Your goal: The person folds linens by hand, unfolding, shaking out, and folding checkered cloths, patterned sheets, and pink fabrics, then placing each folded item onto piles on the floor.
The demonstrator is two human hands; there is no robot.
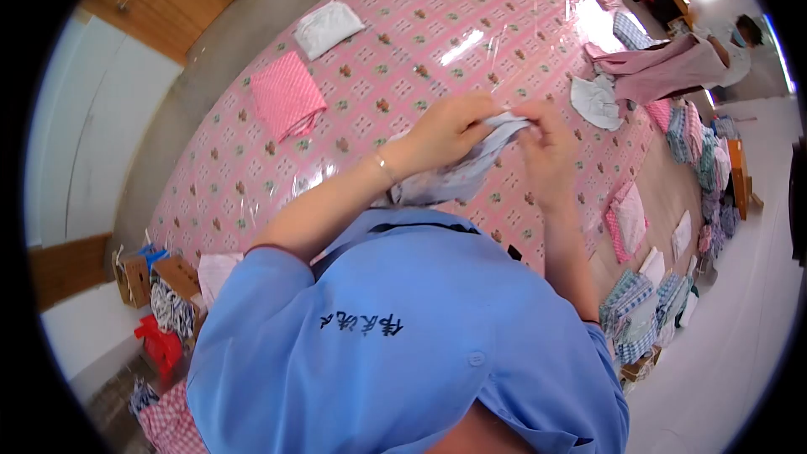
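A light-coloured cloth, whitish to pale blue-grey, hangs in folds in front of my blue shirt. My left hand has its fingers closed on the cloth's upper edge. On the right, my right hand pinches a corner of the same cloth, so the edge is drawn up between both hands. The lower part of the cloth lies close to the table, partly hidden behind my left forearm. Below it is the pink patterned table cover, shiny like plastic.
A folded pink cloth and a white folded bundle lie on the table. Stacks of checked fabric stand at right. Another person handles a pink cloth at far right. A red bag and boxes sit at lower left.
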